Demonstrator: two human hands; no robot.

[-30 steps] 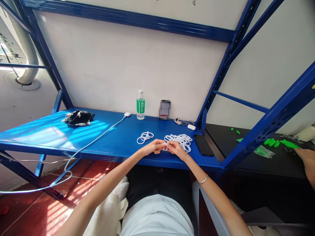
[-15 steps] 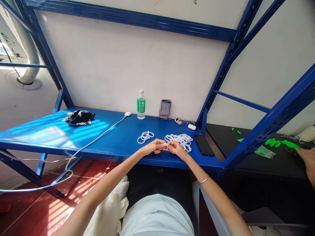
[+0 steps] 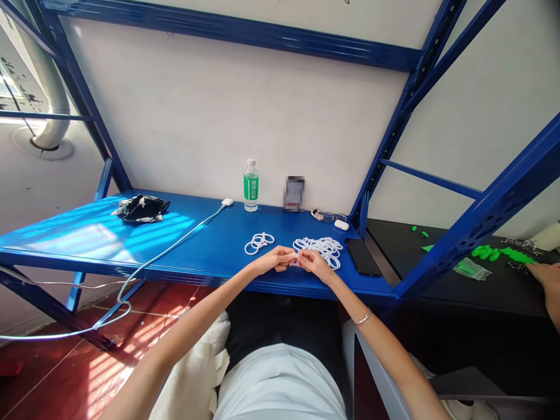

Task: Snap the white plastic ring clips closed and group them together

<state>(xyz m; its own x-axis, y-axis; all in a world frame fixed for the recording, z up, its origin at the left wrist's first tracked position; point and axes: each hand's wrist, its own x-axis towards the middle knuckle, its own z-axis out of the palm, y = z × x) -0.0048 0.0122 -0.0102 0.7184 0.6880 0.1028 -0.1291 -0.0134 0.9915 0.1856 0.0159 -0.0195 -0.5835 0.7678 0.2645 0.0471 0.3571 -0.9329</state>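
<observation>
My left hand (image 3: 280,259) and my right hand (image 3: 310,261) meet over the front edge of the blue table (image 3: 205,245). Both are closed, thumbs against bent fingers. Between the fingertips shows a small bit of white cord (image 3: 297,257), pinched from both sides; most of it is hidden by the fingers. Just behind my right hand lies a pile of looped white cords (image 3: 327,246), partly covered by that hand. Beyond my left hand rests a smaller group of white cord loops (image 3: 259,243), apart from the pile.
A black phone (image 3: 362,257) lies right of the pile, near a white earbud case (image 3: 341,224) and glasses (image 3: 335,217). Behind stand a green-labelled bottle (image 3: 251,186) and a blurred device (image 3: 294,193). Leftward are a white cable (image 3: 184,231) and black bag (image 3: 140,209). Another person's hand (image 3: 545,280) is far right.
Both hands keep nearly the same place and grip, with only slight finger movement. The cords on the table have not moved.
</observation>
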